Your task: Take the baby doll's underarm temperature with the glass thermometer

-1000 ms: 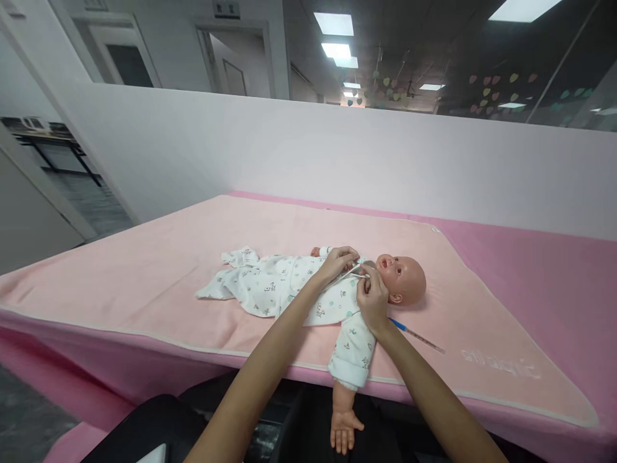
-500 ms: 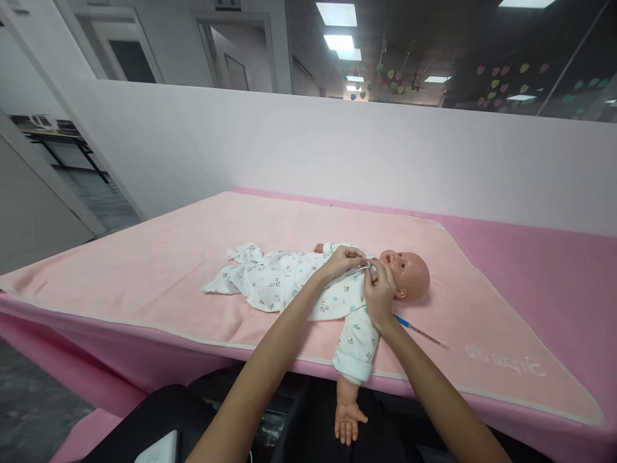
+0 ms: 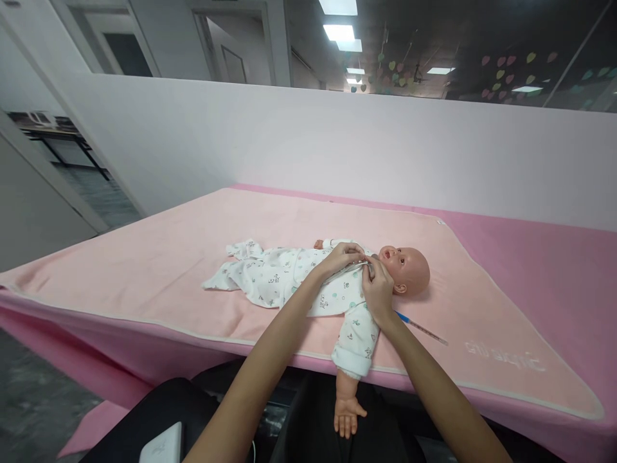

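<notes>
Hands [image 3: 341, 257] [image 3: 378, 289] pinched closed, holding doll's [image 3: 411, 267] gown [image 3: 337, 299]

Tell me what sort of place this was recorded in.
Probably an office-like indoor workspace, its exact use unclear: rectangular ceiling lights show beyond a white partition, and a clothed baby doll lies on a peach cloth before it.

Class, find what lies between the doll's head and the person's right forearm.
In the head camera view, a thin blue-ended stick lies there, on the peach blanket.
</notes>
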`<state>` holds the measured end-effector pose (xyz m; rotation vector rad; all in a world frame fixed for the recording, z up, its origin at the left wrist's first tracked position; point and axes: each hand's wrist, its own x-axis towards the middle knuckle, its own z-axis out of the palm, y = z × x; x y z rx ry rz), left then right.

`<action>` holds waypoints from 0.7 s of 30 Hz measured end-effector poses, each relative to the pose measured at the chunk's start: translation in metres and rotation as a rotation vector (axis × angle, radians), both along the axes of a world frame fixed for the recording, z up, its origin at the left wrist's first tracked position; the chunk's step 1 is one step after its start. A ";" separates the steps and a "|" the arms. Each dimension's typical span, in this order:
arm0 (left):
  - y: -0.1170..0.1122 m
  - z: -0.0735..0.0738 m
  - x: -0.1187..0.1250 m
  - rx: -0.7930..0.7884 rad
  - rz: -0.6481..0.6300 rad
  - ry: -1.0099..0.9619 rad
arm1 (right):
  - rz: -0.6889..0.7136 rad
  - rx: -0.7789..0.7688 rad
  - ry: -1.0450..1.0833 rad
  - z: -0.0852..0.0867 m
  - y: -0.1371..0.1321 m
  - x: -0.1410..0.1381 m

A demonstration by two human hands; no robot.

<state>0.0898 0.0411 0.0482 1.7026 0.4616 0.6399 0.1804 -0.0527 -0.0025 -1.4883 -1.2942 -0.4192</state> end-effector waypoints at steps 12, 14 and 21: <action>0.003 -0.006 0.000 0.040 -0.066 0.005 | 0.021 0.059 0.023 0.001 -0.001 0.000; 0.004 -0.006 0.001 0.039 -0.062 -0.008 | 0.034 0.073 0.023 0.001 -0.001 0.000; 0.003 -0.005 0.002 0.050 -0.063 -0.002 | 0.036 0.092 0.020 0.003 -0.003 -0.001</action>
